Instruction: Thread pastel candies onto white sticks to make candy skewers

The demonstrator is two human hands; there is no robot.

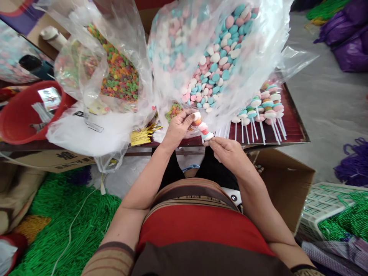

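Note:
Between my two hands, over the table's front edge, is a candy skewer (pixel 204 128) of white, orange and pink pieces. My left hand (pixel 180 124) pinches its upper end. My right hand (pixel 225 148) is closed at its lower end, where the stick is mostly hidden by the fingers. Behind them stands a large clear bag of pink, white and blue candies (pixel 215 69). A small heap of ring candies (pixel 173 111) lies just beyond my left hand. Finished-looking candy skewers (pixel 268 107) with white sticks lie in a pile to the right.
Left on the dark red table (pixel 296 126) are a bag of ring candies (pixel 120 76), gold twist ties (pixel 140 136), clear plastic bags (pixel 83 134) and a red basin (pixel 14 122). An open cardboard box (pixel 287 184) and a white basket (pixel 324 203) stand low at the right.

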